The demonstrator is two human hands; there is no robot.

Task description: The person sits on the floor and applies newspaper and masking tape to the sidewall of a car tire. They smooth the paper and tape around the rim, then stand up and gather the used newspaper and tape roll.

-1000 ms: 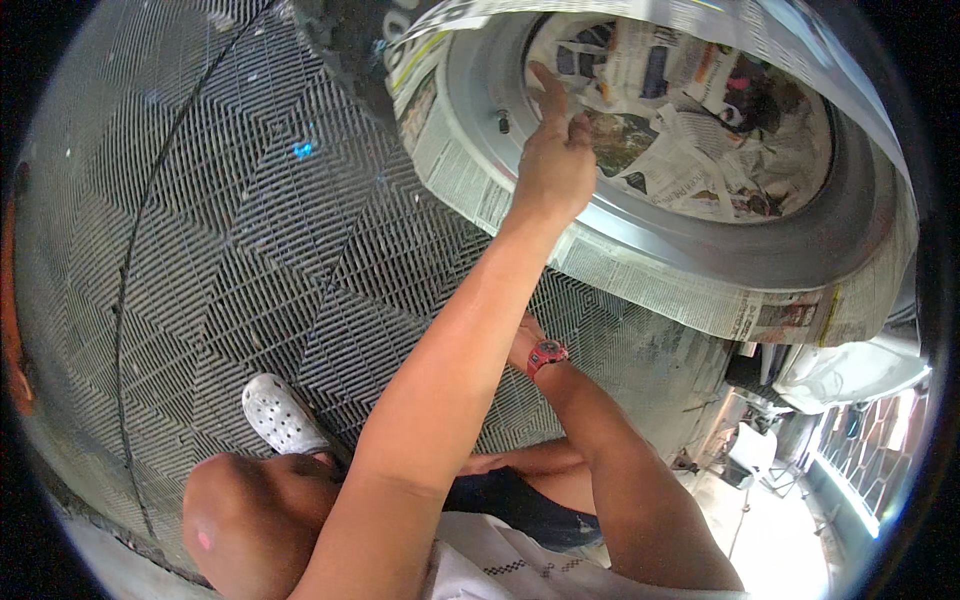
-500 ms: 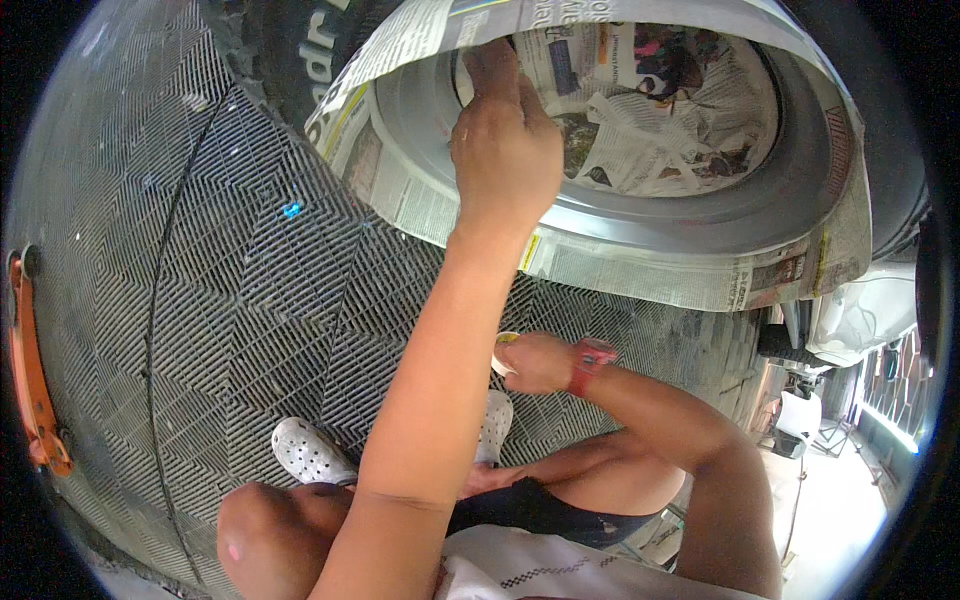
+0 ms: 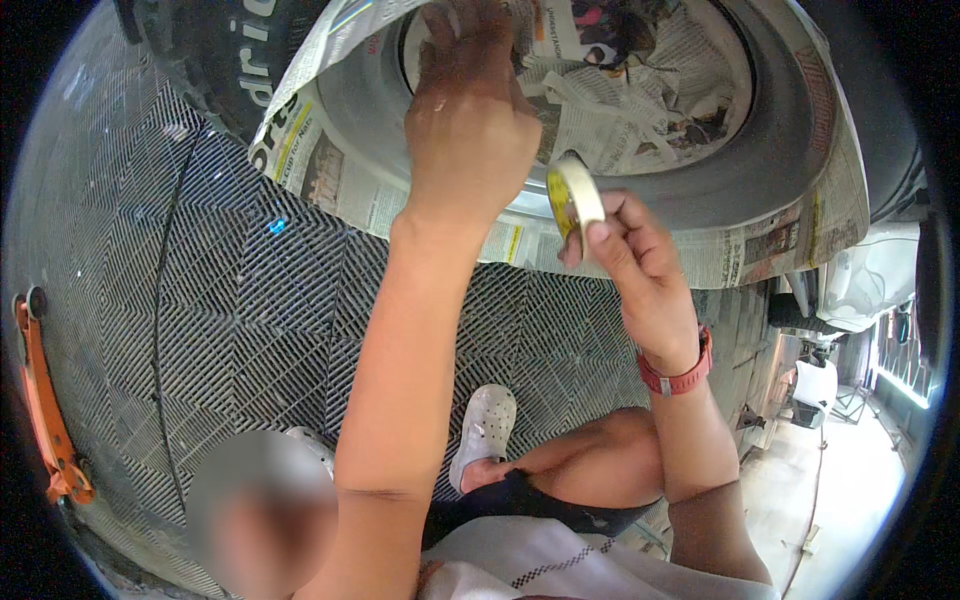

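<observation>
Tape roll [image 3: 577, 196], pinched in right grip [image 3: 648, 278]

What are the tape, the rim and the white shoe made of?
Tape: probably paper; it looks pale and dull, though plastic can't be ruled out.
Rim: likely metal, perhaps painted; it's smooth and silver-grey with a soft shine.
Shoe: seems like moulded foam or rubber; it's matte, with round holes.

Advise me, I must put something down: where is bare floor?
The ribbed mat between the orange tool and left forearm looks mostly free, except a blue scrap. The wheel side is crowded: newspaper, left hand, right hand with tape roll.
</observation>
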